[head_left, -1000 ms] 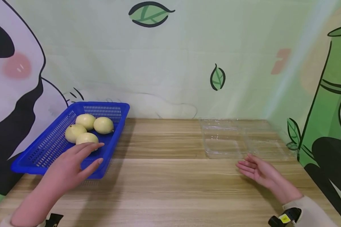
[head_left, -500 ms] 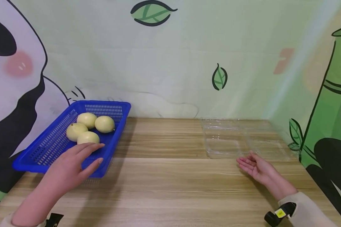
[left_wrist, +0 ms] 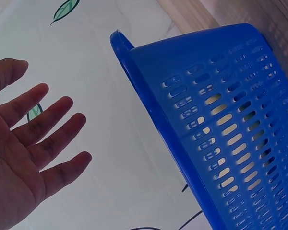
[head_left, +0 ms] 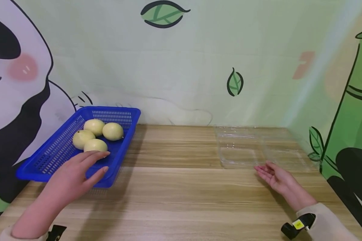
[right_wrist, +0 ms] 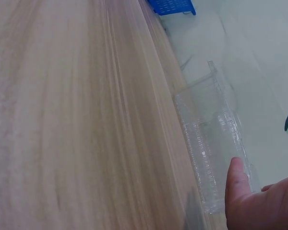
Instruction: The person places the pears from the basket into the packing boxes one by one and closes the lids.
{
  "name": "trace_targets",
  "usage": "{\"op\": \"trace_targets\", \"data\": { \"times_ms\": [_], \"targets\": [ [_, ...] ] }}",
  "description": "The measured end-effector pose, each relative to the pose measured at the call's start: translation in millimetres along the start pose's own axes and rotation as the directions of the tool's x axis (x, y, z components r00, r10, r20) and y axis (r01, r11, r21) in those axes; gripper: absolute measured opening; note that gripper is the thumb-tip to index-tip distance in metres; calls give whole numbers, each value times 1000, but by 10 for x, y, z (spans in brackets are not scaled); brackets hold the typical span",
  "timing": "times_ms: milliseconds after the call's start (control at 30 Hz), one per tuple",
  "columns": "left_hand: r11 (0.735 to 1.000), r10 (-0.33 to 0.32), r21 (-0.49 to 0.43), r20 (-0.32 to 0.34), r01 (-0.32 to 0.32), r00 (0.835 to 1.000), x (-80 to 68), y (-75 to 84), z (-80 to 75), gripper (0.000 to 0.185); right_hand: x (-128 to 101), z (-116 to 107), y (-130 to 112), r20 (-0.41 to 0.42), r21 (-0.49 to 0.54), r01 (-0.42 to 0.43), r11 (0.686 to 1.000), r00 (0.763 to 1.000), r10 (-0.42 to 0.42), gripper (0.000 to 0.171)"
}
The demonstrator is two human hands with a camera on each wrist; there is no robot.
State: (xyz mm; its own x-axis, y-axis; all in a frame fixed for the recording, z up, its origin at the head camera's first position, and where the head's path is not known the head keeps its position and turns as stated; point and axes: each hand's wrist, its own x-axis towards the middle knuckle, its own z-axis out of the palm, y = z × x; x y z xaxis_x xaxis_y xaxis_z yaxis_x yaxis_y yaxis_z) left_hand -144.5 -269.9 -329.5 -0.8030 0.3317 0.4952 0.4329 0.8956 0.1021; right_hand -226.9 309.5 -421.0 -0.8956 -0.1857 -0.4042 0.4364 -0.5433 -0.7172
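A blue slotted basket (head_left: pixel 48 157) (left_wrist: pixel 230 129) sits at the table's left and holds several pale yellow round fruits (head_left: pixel 95 145). My left hand (head_left: pixel 78 170) (left_wrist: pixel 24 143) hovers over the basket's front right corner, fingers straight and spread, fingertips just short of the nearest fruit, holding nothing. A clear plastic clamshell box (head_left: pixel 253 149) (right_wrist: pixel 216 143) lies open at the back right. My right hand (head_left: pixel 273 177) (right_wrist: pixel 259 201) rests open, palm turned left, just in front of the box's near edge and holds nothing.
The wooden table (head_left: pixel 181 194) runs between the basket and the box. A painted panda-and-bamboo wall (head_left: pixel 184 67) closes the back and both sides. A small black device with a yellow label (head_left: pixel 298 225) sits on the right wrist.
Both hands have stayed almost still. The view has shifted slightly, so the basket and box appear a little further right.
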Motion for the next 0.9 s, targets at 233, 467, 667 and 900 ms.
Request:
{"op": "trace_targets", "data": {
  "times_ms": [233, 467, 667, 900],
  "targets": [
    [1000, -13, -1, 27, 13, 1000, 8, -12, -14, 44, 1, 8, -35, 6, -4, -12, 1000, 1000, 12, 37],
    [999, -40, -1, 69, 40, 997, 20, -10, -24, 42, -4, 32, -35, 24, -19, -20, 1000, 1000, 20, 41],
    [999, -49, 3, 79, 49, 996, 27, -4, -23, 42, -12, 33, -23, 30, -18, -28, 999, 999, 28, 41],
    [998, -60, 5, 105, 59, 993, 46, 15, -28, 40, -13, 36, -13, 35, -20, -29, 999, 999, 30, 41]
  ]
}}
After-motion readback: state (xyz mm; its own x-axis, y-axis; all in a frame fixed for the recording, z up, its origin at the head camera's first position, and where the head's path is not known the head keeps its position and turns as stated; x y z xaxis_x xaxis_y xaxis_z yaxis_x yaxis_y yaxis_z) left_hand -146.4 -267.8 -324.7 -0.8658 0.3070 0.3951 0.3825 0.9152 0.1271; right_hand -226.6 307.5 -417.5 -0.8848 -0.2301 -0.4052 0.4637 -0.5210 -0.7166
